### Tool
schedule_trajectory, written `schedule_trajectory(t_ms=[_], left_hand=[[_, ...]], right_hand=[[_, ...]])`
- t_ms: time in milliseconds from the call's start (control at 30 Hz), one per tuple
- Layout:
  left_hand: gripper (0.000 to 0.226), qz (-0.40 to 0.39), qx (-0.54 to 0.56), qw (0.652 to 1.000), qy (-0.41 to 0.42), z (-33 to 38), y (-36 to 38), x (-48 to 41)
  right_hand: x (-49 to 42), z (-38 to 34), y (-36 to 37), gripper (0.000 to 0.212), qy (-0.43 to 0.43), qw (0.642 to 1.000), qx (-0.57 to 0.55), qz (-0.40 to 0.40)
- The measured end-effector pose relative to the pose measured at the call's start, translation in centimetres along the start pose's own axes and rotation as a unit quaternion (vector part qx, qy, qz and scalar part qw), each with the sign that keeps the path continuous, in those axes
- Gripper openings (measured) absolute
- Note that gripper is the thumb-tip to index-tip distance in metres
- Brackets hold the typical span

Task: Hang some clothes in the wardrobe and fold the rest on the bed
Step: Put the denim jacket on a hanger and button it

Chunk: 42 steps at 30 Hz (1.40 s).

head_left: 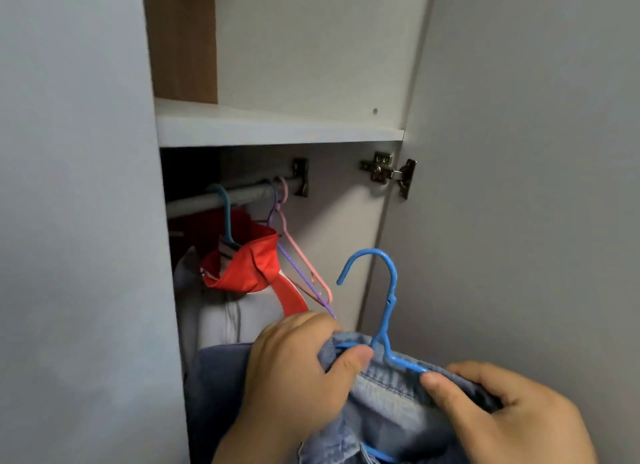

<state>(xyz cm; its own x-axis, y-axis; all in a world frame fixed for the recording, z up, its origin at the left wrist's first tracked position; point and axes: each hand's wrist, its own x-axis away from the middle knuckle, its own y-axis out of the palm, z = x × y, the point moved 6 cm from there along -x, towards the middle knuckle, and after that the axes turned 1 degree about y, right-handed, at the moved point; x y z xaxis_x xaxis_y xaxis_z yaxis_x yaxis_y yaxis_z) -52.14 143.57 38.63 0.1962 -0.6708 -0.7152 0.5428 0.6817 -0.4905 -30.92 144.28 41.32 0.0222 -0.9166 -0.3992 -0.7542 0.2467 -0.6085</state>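
Both hands, left hand (pixel 298 366) and right hand (pixel 502 411), grip the denim garment (pixel 391 408) on its blue hanger (pixel 386 311); it is not yet on the rail (pixel 242 193), where 1 red garment (pixel 249 266) hangs.

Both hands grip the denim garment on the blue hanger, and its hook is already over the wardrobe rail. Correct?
Not quite. The head view shows the blue hanger with its hook free in the air, below the wardrobe rail. Both the left hand and right hand do grip the denim garment.

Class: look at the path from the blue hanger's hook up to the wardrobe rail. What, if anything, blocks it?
Nothing visible blocks it. The blue hanger is below and right of the rail; the pink hanger and purple hanger crowd the rail's right end.
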Motion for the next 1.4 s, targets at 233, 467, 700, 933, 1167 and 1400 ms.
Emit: schedule_trajectory(t_ms=[233,467,700,933,1167,1400], left_hand=[[0.049,0.064,-0.07,0.992,-0.088,-3.9,1.3,3.6],[0.038,0.122,-0.143,0.974,-0.128,-2.8,-0.4,6.7],[0.032,0.166,-0.208,0.956,-0.122,-2.7,-2.3,6.6],[0.029,0.203,-0.288,0.923,-0.155,-4.0,-3.1,4.5],[0.034,0.246,-0.314,0.897,-0.192,-6.3,-3.9,2.1],[0.041,0.256,-0.28,0.897,-0.228,-6.7,-4.4,-2.7]], right_hand=[[0.1,2.9,4.4,0.006,-0.098,0.995,-0.025,0.002],[0.3,3.5,5.3,0.044,-0.202,0.975,-0.074,-0.053],[1.0,6.5,4.0,0.043,-0.244,0.962,0.063,-0.1],[-0.3,7.9,4.5,0.028,-0.283,0.948,0.039,-0.142],[-2.7,6.1,9.0,0.031,-0.234,0.954,-0.119,-0.148],[-5.8,4.4,11.8,0.044,-0.168,0.947,-0.252,-0.105]])
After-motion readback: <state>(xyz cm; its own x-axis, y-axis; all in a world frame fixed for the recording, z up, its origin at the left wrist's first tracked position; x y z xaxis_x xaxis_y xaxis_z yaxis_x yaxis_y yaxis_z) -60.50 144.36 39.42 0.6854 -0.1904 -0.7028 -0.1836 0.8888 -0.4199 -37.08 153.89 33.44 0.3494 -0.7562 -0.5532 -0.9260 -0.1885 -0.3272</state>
